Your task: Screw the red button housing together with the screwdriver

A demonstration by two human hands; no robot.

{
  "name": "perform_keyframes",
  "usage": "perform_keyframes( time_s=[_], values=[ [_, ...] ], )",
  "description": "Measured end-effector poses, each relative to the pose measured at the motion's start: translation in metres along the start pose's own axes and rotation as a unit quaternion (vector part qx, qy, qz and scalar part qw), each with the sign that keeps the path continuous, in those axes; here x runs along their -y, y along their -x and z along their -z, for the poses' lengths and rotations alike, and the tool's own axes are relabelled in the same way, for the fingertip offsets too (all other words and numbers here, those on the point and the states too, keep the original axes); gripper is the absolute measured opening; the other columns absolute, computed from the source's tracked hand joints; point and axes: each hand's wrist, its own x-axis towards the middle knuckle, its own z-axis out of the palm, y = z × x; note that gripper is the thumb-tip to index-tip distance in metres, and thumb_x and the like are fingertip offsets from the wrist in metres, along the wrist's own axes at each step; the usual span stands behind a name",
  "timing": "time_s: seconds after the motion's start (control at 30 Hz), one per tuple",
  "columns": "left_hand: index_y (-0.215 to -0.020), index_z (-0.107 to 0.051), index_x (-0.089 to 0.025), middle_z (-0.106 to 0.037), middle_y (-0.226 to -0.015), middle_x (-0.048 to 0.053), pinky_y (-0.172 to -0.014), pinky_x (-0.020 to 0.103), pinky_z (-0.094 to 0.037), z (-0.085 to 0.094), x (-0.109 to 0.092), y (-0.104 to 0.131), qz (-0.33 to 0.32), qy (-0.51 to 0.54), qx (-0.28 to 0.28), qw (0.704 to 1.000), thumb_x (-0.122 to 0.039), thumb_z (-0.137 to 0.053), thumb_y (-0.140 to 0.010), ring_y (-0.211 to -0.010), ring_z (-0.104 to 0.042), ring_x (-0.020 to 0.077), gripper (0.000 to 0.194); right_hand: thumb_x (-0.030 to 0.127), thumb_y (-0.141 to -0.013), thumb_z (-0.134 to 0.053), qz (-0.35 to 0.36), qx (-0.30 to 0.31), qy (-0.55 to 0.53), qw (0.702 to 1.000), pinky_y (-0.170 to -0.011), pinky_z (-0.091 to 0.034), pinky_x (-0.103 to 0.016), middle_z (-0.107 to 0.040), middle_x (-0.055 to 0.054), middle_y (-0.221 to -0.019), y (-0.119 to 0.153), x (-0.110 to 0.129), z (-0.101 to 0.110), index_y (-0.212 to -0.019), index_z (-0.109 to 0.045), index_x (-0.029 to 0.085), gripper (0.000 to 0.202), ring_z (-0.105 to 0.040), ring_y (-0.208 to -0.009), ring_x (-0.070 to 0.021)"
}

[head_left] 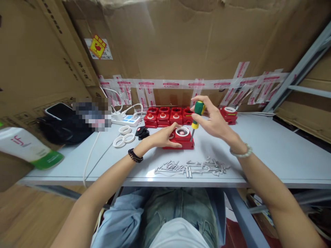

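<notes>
My left hand [165,135] grips a red plastic housing [178,144] from its left side and holds it on the table. On top of the housing sits a white ring [182,132] around a dark round opening. Fingers of my right hand [210,117] are wrapped round the green and yellow handle of a screwdriver [198,112]. Its shaft points down, with the tip at the housing's right front corner. Whether a screw is under the tip cannot be made out. In front of the housing lie several loose screws and metal pins [191,168].
Several red housings [163,117] stand in a row behind, and another with a white ring [229,115] is further right. Loose white rings [124,137], a black part [142,132] and a power strip [126,119] lie left. A bottle [31,146] leans at far left. Cardboard [181,44] walls the back.
</notes>
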Motion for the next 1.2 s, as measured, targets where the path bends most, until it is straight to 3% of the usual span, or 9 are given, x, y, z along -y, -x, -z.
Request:
perform_keyframes(
  time_s=[0.1, 0.27, 0.33, 0.43, 0.53, 0.7, 0.77, 1.03, 1.2],
  values=[
    [-0.126, -0.041, -0.021, -0.055, -0.136, 0.015, -0.104, 0.047, -0.044, 0.000, 0.000, 0.001, -0.003, 0.000, 0.003, 1.000, -0.051, -0.075, -0.071, -0.124, -0.056, 0.0319, 0.072, 0.033, -0.083, -0.062, -0.013, 0.114, -0.115, 0.987, -0.070, -0.053, -0.032, -0.063, -0.001, -0.092, -0.001, 0.001, 0.012, -0.123, -0.045, 0.027, 0.044, -0.064, -0.080, -0.0165],
    [-0.125, -0.040, -0.021, -0.054, -0.138, 0.016, -0.103, 0.046, -0.045, -0.001, -0.002, 0.002, 0.001, 0.004, 0.003, 1.000, -0.050, -0.075, -0.073, -0.122, -0.057, 0.0306, 0.069, 0.034, -0.078, -0.068, -0.036, -0.084, 0.064, 0.994, -0.055, -0.045, -0.029, -0.050, 0.005, -0.066, 0.003, 0.009, -0.004, -0.098, -0.052, 0.024, 0.027, -0.048, -0.057, -0.0125],
    [-0.125, -0.040, -0.021, -0.053, -0.139, 0.016, -0.102, 0.045, -0.046, -0.001, -0.004, 0.002, 0.003, 0.006, 0.003, 1.000, -0.049, -0.074, -0.074, -0.122, -0.057, 0.0301, 0.068, 0.032, -0.080, -0.066, -0.034, -0.091, 0.104, 0.990, -0.058, -0.045, -0.030, -0.049, 0.005, -0.067, 0.003, 0.010, -0.008, -0.105, -0.052, 0.024, 0.029, -0.046, -0.056, -0.0123],
    [-0.124, -0.040, -0.021, -0.051, -0.140, 0.016, -0.101, 0.044, -0.046, 0.000, -0.004, 0.001, 0.002, 0.008, 0.006, 1.000, -0.049, -0.074, -0.074, -0.124, -0.056, 0.0304, 0.067, 0.029, -0.082, -0.063, -0.006, 0.023, 0.018, 1.000, -0.070, -0.051, -0.032, -0.058, 0.000, -0.087, 0.001, 0.006, 0.003, -0.127, -0.044, 0.026, 0.048, -0.059, -0.073, -0.0150],
    [-0.124, -0.041, -0.020, -0.052, -0.140, 0.016, -0.103, 0.045, -0.045, 0.000, -0.003, 0.000, -0.005, 0.005, 0.010, 1.000, -0.051, -0.075, -0.073, -0.124, -0.055, 0.0309, 0.068, 0.031, -0.081, -0.066, 0.004, 0.138, -0.097, 0.986, -0.074, -0.053, -0.032, -0.060, -0.001, -0.096, 0.000, 0.002, 0.016, -0.125, -0.045, 0.027, 0.049, -0.063, -0.086, -0.0170],
    [-0.125, -0.040, -0.021, -0.053, -0.139, 0.016, -0.100, 0.044, -0.047, -0.001, -0.002, 0.001, -0.005, 0.005, 0.004, 1.000, -0.049, -0.074, -0.073, -0.121, -0.057, 0.0299, 0.068, 0.036, -0.076, -0.071, -0.035, -0.057, 0.026, 0.997, -0.057, -0.046, -0.030, -0.052, 0.005, -0.070, 0.001, 0.003, -0.004, -0.103, -0.048, 0.024, 0.038, -0.051, -0.058, -0.0129],
    [-0.126, -0.039, -0.021, -0.053, -0.138, 0.015, -0.097, 0.043, -0.049, -0.001, -0.002, 0.001, -0.003, 0.005, 0.005, 1.000, -0.049, -0.073, -0.074, -0.119, -0.058, 0.0295, 0.068, 0.034, -0.077, -0.069, -0.032, -0.067, 0.064, 0.995, -0.059, -0.047, -0.032, -0.051, 0.006, -0.069, 0.002, 0.004, -0.012, -0.108, -0.047, 0.024, 0.039, -0.049, -0.057, -0.0128],
    [-0.125, -0.041, -0.021, -0.054, -0.136, 0.015, -0.099, 0.045, -0.047, -0.001, 0.000, 0.000, -0.012, -0.004, 0.008, 1.000, -0.050, -0.075, -0.072, -0.120, -0.058, 0.0311, 0.069, 0.029, -0.083, -0.065, -0.022, 0.140, -0.173, 0.975, -0.078, -0.056, -0.036, -0.062, -0.002, -0.097, 0.001, -0.001, 0.011, -0.129, -0.039, 0.029, 0.053, -0.066, -0.090, -0.0180],
    [-0.130, -0.040, -0.023, -0.055, -0.135, 0.014, -0.100, 0.045, -0.046, -0.002, 0.001, 0.004, -0.010, 0.037, -0.006, 0.999, -0.048, -0.076, -0.072, -0.120, -0.057, 0.0299, 0.073, 0.033, -0.076, -0.072, -0.017, 0.002, 0.009, 1.000, -0.057, -0.049, -0.027, -0.055, 0.003, -0.081, 0.003, 0.009, 0.004, -0.107, -0.052, 0.025, 0.038, -0.054, -0.064, -0.0124]
  ],
)
